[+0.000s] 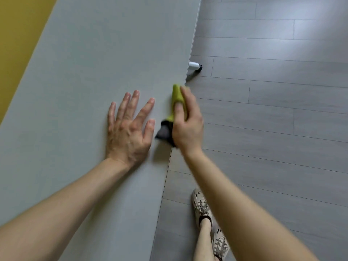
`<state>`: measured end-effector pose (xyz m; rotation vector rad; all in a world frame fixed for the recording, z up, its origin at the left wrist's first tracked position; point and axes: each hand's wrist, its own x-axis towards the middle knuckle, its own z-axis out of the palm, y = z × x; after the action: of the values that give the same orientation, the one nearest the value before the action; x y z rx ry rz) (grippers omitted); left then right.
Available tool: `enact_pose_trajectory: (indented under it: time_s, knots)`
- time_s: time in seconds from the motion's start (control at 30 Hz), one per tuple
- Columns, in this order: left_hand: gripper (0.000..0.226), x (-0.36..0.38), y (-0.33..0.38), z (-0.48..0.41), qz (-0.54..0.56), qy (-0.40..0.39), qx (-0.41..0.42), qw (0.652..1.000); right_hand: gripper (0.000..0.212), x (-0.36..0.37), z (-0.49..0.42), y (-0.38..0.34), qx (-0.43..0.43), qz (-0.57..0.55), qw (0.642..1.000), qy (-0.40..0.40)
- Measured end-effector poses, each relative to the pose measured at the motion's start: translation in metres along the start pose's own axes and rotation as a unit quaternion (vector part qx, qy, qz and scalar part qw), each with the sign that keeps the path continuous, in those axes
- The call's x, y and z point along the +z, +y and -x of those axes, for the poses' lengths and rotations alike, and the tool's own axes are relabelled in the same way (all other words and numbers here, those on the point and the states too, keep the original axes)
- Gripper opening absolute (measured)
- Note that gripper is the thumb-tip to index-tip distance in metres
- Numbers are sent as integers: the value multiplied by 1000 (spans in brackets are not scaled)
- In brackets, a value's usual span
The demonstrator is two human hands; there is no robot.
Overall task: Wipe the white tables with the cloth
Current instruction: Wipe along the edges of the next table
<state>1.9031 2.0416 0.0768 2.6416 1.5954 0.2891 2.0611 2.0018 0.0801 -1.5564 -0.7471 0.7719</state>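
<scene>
A long white table (84, 63) runs from the lower left to the top middle of the head view. My left hand (130, 127) lies flat on it, fingers spread, holding nothing. Right beside it, at the table's right edge, my right hand (188, 125) grips a cloth (176, 97) that is yellow-green on one side and dark grey on the other. The cloth wraps over the table's edge under my fingers, and its grey part hangs out below my palm. The picture is slightly blurred around the right hand.
A grey plank floor (273, 110) fills the right side. A white table foot with a black castor (195, 66) sticks out from under the edge. My feet in beige shoes (202, 206) stand close to the table. A yellow wall (17, 34) borders the far left.
</scene>
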Motion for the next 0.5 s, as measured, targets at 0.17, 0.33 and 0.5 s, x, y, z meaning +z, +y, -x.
enact_pose_trajectory:
  time_s: [0.17,0.33,0.5]
  knots:
    - [57,-2,3,-2,4,-3,-5,1000,50,0,-99,-1,22,23,999,-15]
    - [56,-2,4,1,12,13,-7,1000,51,-10,85,10,-12,5,1000,-20]
    - [54,-2,-1,3,35,3,-7,999,56,-40,256,10,-6,19,995,-96]
